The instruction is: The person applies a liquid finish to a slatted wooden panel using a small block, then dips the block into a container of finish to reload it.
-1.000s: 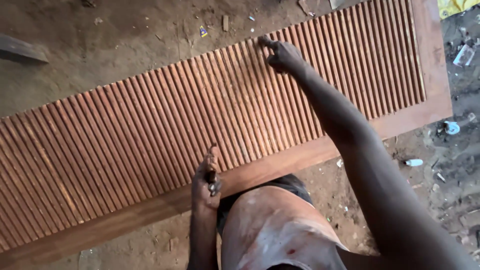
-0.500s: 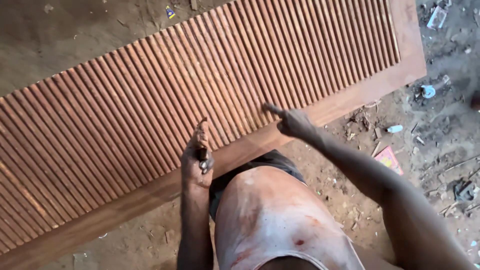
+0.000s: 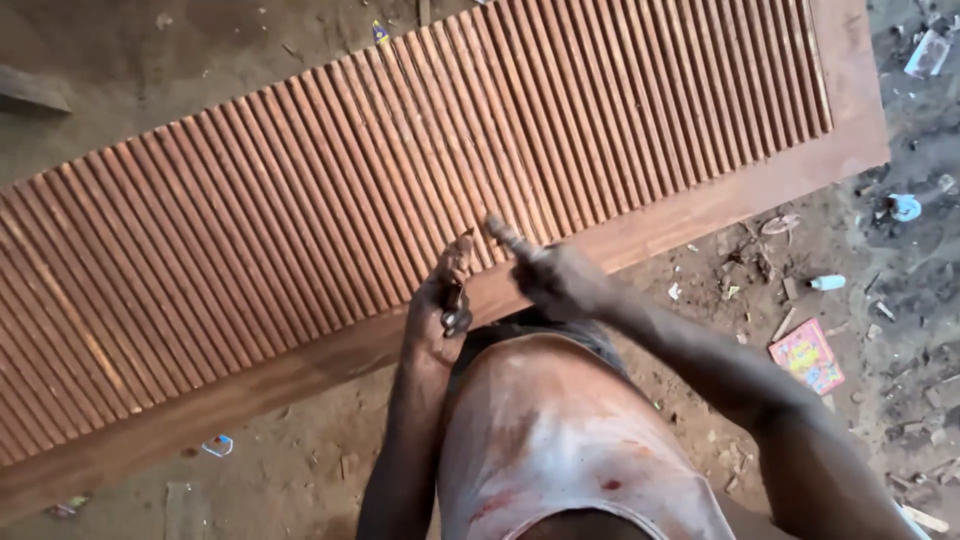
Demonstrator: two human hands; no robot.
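A sleeveless, dirt-stained pale vest with reddish smears; bare arms and hands (image 3: 440,310), dark waistband

**Scattered wrappers and packets on the dirt floor**

A flat square packet (image 3: 808,356) lies on the floor at the right, near the person's right arm; it is pink and red with yellow and blue patches, slightly tilted. Farther right, a small white and pale-blue tube-shaped container (image 3: 828,283) lies on its side. Beyond it, a crumpled blue and white wrapper (image 3: 905,207) rests close to the panel's right corner. At the far right edge, a clear, whitish plastic packet (image 3: 926,52) lies on the dirt. On the near left, a small blue and white scrap of wrapper (image 3: 217,445) sits just below the panel's edge. At the far side, a tiny blue and yellow wrapper (image 3: 381,33) pokes out above the panel.
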